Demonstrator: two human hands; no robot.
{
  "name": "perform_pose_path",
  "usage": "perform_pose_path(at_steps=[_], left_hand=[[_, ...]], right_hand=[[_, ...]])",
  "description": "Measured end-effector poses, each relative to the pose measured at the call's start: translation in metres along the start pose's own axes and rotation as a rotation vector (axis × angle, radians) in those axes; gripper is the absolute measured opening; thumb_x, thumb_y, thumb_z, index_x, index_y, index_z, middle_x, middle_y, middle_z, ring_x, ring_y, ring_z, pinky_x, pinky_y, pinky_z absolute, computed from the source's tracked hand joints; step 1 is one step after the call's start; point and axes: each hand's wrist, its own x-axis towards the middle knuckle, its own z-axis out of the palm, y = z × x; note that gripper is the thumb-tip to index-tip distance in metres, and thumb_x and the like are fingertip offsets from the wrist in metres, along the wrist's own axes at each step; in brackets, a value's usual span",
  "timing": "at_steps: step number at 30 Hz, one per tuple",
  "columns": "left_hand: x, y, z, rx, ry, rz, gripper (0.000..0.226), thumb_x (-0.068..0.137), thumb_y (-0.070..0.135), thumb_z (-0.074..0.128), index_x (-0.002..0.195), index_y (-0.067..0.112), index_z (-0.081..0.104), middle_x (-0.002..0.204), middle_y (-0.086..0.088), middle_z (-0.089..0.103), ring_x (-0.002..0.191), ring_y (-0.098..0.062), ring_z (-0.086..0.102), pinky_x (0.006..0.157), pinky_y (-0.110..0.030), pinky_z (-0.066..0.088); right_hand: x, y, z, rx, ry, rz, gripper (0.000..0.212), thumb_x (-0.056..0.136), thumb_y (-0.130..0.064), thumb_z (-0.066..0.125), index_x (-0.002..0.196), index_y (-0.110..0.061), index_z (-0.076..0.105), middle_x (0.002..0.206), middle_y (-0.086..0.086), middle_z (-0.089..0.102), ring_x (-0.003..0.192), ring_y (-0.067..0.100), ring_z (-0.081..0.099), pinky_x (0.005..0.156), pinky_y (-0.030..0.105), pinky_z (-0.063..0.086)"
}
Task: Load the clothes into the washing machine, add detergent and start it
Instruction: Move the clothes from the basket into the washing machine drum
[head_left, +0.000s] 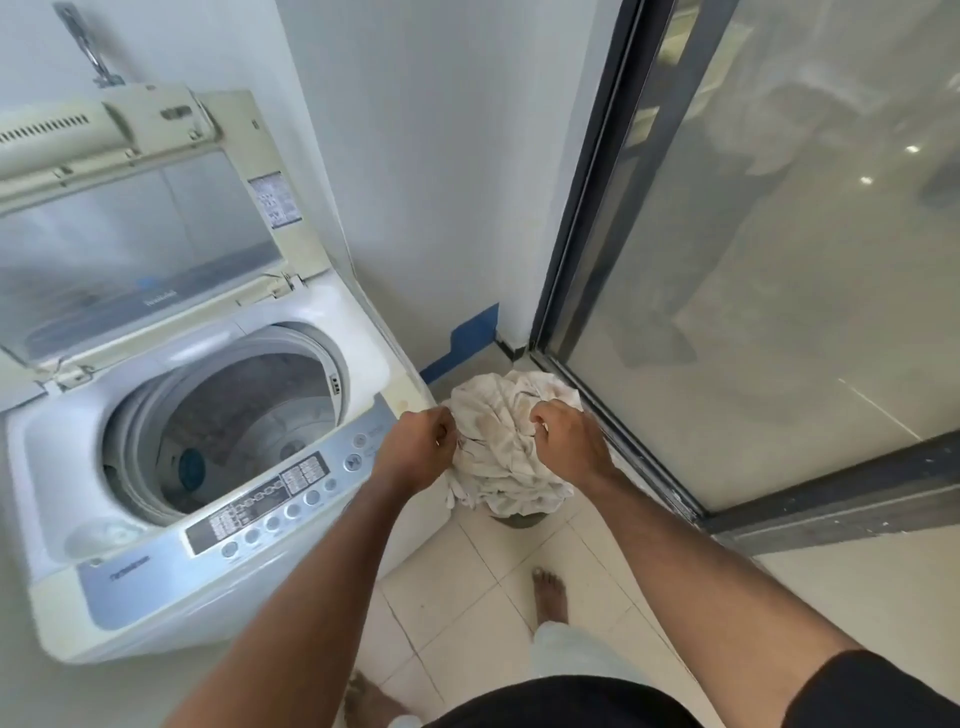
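Note:
A bundle of white, stained clothes (506, 452) lies heaped over a small basket (517, 519) on the floor, right of the washing machine (156, 545). My left hand (418, 447) pinches the bundle's left edge. My right hand (566, 434) grips the cloth on its upper right side. The top-loading machine stands at the left with its lid (130, 234) raised. Its drum (228, 421) is in view, and I see no clothes inside. The control panel (270, 499) faces me along the front edge.
A white wall (441, 182) rises behind the clothes, with blue tape (467, 338) along its base. A dark-framed glass sliding door (753, 260) closes the right side. My bare feet (550, 597) stand on pale floor tiles. A tap (93, 52) sits above the machine.

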Motion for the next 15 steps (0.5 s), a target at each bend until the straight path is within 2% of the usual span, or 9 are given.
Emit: perform_pose_path(at_steps=[3,6,10,12,15], left_hand=[[0.023,0.024,0.031,-0.013,-0.029,-0.072,0.012,0.093,0.022,0.060,0.090,0.014,0.067,0.084,-0.001,0.070,0.079,-0.025,0.063,0.068,-0.038,0.053],[0.047,0.036,0.060,-0.021,-0.080,-0.148,0.012,0.094,0.023,0.062,0.099,0.014,0.069,0.088,0.000,0.069,0.080,-0.021,0.061,0.069,-0.031,0.048],[0.071,0.032,0.100,-0.093,-0.054,-0.261,0.009,0.093,0.020,0.063,0.095,0.014,0.070,0.090,0.000,0.071,0.077,-0.017,0.061,0.068,-0.025,0.042],[0.079,0.023,0.122,-0.137,-0.061,-0.334,0.013,0.095,0.017,0.058,0.094,0.013,0.070,0.091,-0.001,0.073,0.076,-0.019,0.065,0.069,-0.029,0.049],[0.091,0.008,0.154,-0.197,-0.105,-0.396,0.017,0.098,0.013,0.051,0.092,0.011,0.067,0.089,-0.008,0.074,0.076,-0.027,0.070,0.075,-0.042,0.057]], right_hand=[[0.014,0.046,0.010,0.035,-0.043,0.003,0.011,0.094,-0.016,0.054,0.092,-0.015,0.065,0.092,0.001,0.068,0.084,0.027,0.064,0.079,0.039,0.048],[0.027,0.083,0.022,0.044,-0.110,-0.021,0.011,0.096,-0.020,0.054,0.092,-0.017,0.064,0.091,-0.002,0.069,0.083,0.025,0.065,0.075,0.037,0.046],[0.043,0.115,0.044,0.033,-0.211,-0.055,0.011,0.095,-0.024,0.057,0.092,-0.018,0.065,0.090,-0.002,0.070,0.081,0.024,0.066,0.073,0.036,0.050],[0.048,0.122,0.062,0.045,-0.310,-0.043,0.008,0.094,-0.024,0.058,0.092,-0.020,0.064,0.092,-0.003,0.070,0.084,0.024,0.067,0.077,0.038,0.051],[0.055,0.134,0.097,0.061,-0.457,-0.026,0.007,0.091,-0.022,0.060,0.088,-0.025,0.066,0.097,-0.004,0.068,0.093,0.025,0.066,0.082,0.039,0.052]])
